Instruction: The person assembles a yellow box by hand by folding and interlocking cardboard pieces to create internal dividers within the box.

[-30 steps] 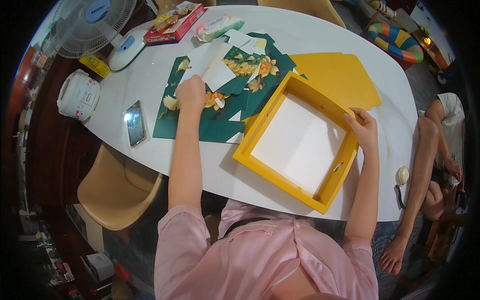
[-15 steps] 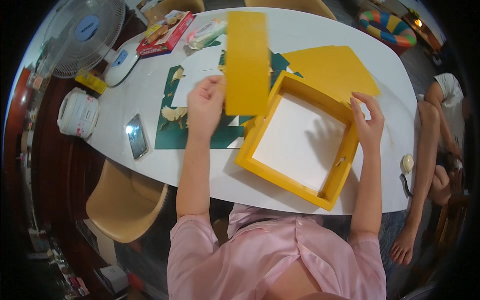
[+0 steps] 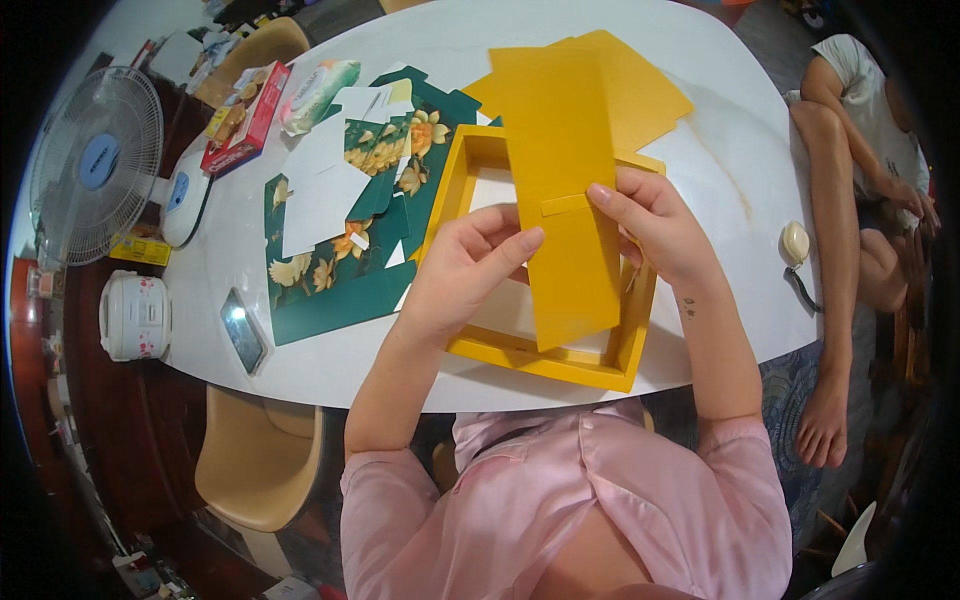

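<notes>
— What do we have in front of us, biggest thing first?

— The white oval desk [image 3: 720, 150] fills most of the view. On it, right before us, sits the yellow box frame [image 3: 530, 352], open side up with a white bottom showing inside.

— And what are we holding?

— A long yellow card strip [image 3: 565, 180], held up over the box frame and running from about 12 o'clock down to 6 o'clock across it. A small tab sticks out of it near the middle.

— How do the hands stand?

— Our left hand [image 3: 462, 272] is at 9 o'clock of the strip, its grip pinched on the strip's left edge with fingertips on the front. Our right hand [image 3: 655, 228] is at 3 o'clock, grip closed on the right edge, one finger laid along the tab.

— What lies around?

— More yellow card sheets [image 3: 640, 90] at 12 o'clock, partly behind the strip. Green flowered card pieces [image 3: 330, 290] with white paper pieces on them at 9 to 10 o'clock. Farther left, a standing fan [image 3: 95, 165] and a white rice cooker [image 3: 135, 315]; a phone [image 3: 243, 330] lies near the desk edge. Another person's leg [image 3: 835, 200] shows at 3 o'clock.
</notes>
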